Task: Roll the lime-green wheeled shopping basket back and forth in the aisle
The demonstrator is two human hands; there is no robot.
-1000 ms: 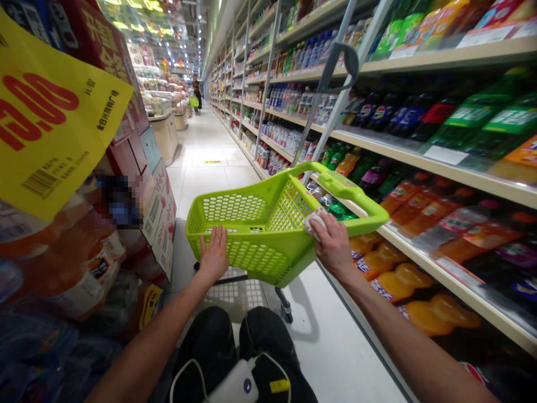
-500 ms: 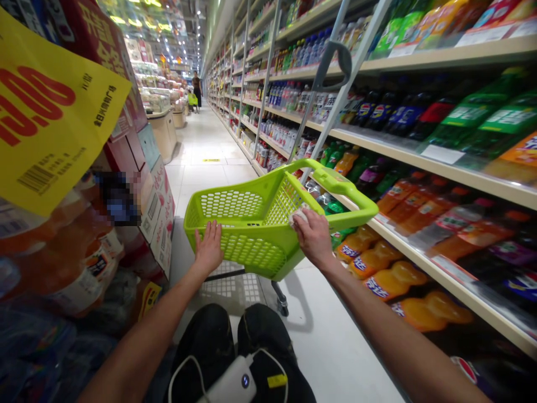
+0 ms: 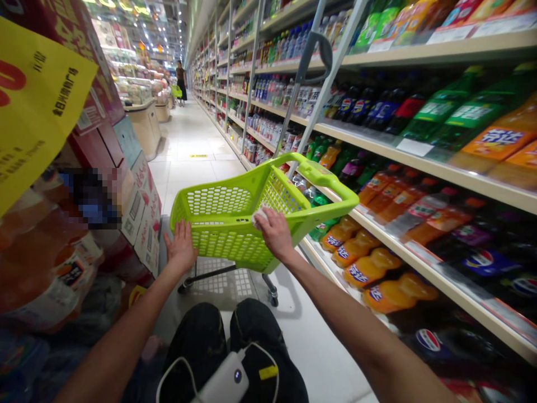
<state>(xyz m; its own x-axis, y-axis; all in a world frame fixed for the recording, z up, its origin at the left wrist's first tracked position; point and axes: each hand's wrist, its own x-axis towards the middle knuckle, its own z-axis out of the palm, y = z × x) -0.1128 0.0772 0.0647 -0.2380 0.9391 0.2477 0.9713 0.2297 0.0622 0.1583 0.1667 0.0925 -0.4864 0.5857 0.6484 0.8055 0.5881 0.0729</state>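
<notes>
A lime-green plastic shopping cart (image 3: 230,240) stands on the aisle floor in front of my knees, its handle toward the shelves on the right. My left hand (image 3: 181,249) lies with fingers stretched against the near left corner of the basket. Bunched in my right hand (image 3: 274,232) is a white cloth (image 3: 260,217), pressed on the basket's near top rim about midway along. Holes pattern the basket walls, and dark legs with casters show beneath it.
Drink shelves (image 3: 419,151) run along the right side. Stacked cartons (image 3: 140,218) and a yellow price sign (image 3: 37,106) crowd the left. On my lap rests a white power bank (image 3: 224,383) with a cable. A person (image 3: 181,81) stands far down the aisle.
My right hand has slid the white cloth left along the basket's near rim, away from the handle end. My left hand stays at the left corner. The view has shifted slightly right.
</notes>
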